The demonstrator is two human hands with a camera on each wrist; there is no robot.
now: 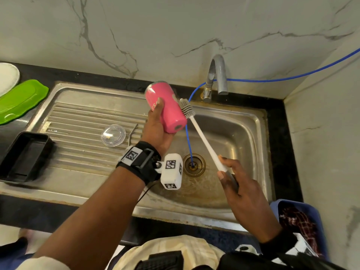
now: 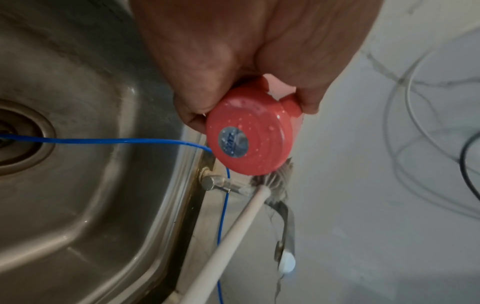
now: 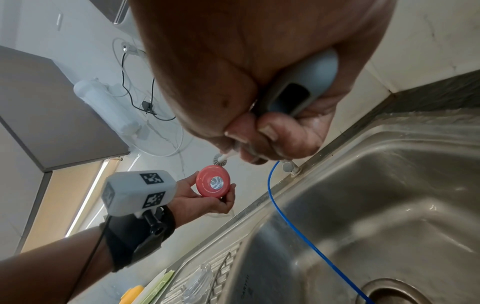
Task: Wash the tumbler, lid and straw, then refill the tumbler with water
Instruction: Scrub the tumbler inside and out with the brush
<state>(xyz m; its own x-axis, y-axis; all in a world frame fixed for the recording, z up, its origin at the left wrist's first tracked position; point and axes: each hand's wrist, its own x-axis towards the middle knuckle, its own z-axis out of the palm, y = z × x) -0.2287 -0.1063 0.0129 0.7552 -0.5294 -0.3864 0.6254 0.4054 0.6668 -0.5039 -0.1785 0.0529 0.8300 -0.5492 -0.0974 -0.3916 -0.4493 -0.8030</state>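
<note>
The left hand (image 1: 157, 129) grips the pink tumbler (image 1: 165, 106) around its body, holding it tilted above the sink (image 1: 243, 137) with its base toward the camera (a round silver sticker sits at the centre of that base). The right hand (image 1: 245, 193) is closed round the grey end of a bottle brush (image 1: 202, 137) — its white shaft runs up toward 11 o'clock, and the bristle head touches the tumbler's side near the base. On the ribbed drainboard (image 1: 83, 133), at 9 o'clock from the tumbler, lie the clear lid (image 1: 113, 135) and, just beside it, the bent metal straw (image 1: 132, 133). A blue cable (image 1: 188, 145) runs past the tap (image 1: 216, 75) down into the drain (image 1: 193, 165). A green tray (image 1: 21, 100) and a black container (image 1: 23, 156) sit at the far left.
</note>
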